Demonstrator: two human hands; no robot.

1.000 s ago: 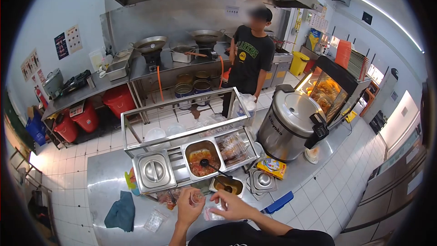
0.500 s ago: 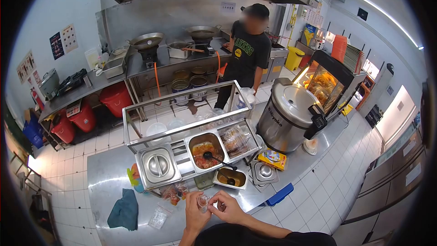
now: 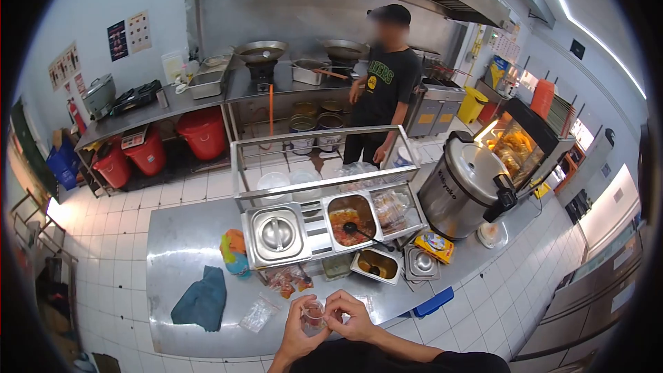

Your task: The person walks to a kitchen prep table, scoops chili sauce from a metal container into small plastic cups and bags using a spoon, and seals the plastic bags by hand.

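Observation:
My left hand [image 3: 298, 335] is wrapped round a small clear plastic cup [image 3: 313, 311] above the counter's near edge. Beside it, my right hand [image 3: 353, 322] is closed in a pinch at the cup's right side; what its fingertips hold, if anything, is hidden. A clear plastic bag [image 3: 260, 313] lies left of my hands. Just beyond the cup are small bags of red-orange food [image 3: 290, 280]. Farther ahead are a steel pan of reddish sauce [image 3: 366, 236] with a black ladle [image 3: 351, 228] and a smaller sauce pan [image 3: 387, 263].
A teal cloth [image 3: 202, 300] lies on the steel counter [image 3: 173, 249]. A lidded steel pan [image 3: 277, 233] sits in the rack. To the right stand a large rice cooker [image 3: 456, 186] and a yellow box [image 3: 435, 247]. Another person [image 3: 392, 83] stands beyond the counter.
The view has swung left and tilted, so the counter and person appear shifted rightward. My hands still hold the cup close together; its opening is now more visible.

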